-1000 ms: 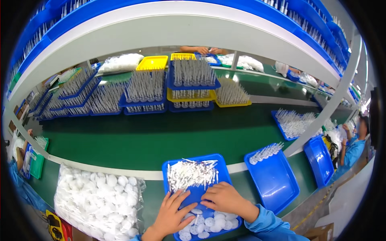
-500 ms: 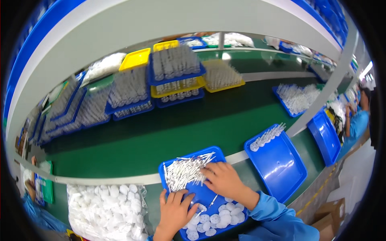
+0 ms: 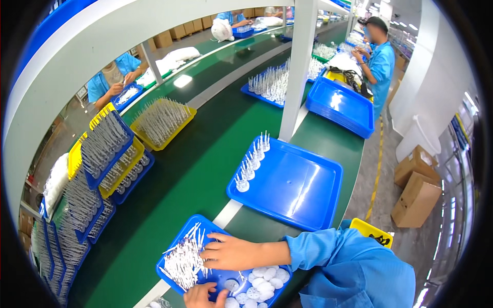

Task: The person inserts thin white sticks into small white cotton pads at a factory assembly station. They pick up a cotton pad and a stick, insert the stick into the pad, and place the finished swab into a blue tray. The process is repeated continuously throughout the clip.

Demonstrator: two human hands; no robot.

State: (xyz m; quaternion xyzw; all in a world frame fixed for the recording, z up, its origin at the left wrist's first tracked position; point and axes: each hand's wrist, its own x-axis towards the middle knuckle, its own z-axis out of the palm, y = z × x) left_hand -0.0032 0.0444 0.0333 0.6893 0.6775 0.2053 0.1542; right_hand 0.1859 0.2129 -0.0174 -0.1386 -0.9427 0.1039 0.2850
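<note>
A blue tray (image 3: 192, 222) holds a heap of thin white sticks (image 3: 184, 259) at one end and white round discs (image 3: 264, 282) at the other. My right hand (image 3: 228, 251) reaches in from the right, palm down. Its spread fingers rest at the edge of the stick heap, with no stick plainly gripped. Low in the picture, my left hand (image 3: 203, 296) is over the tray's near side, partly cut off by the frame. Its fingers are bent, with thumb and forefinger apart. A single disc (image 3: 231, 285) lies just beyond these fingertips.
Beyond the tray, a larger blue tray (image 3: 292, 179) has a row of discs with upright sticks (image 3: 251, 164) along its left side. Filled trays (image 3: 105, 149) are stacked at left. A white post (image 3: 298, 77) rises from the green bench. Co-workers (image 3: 380, 66) work farther off.
The view has swung to the right, so the trays appear shifted left and more co-workers show. My right hand still reaches into the sticks; my left hand stays near the discs.
</note>
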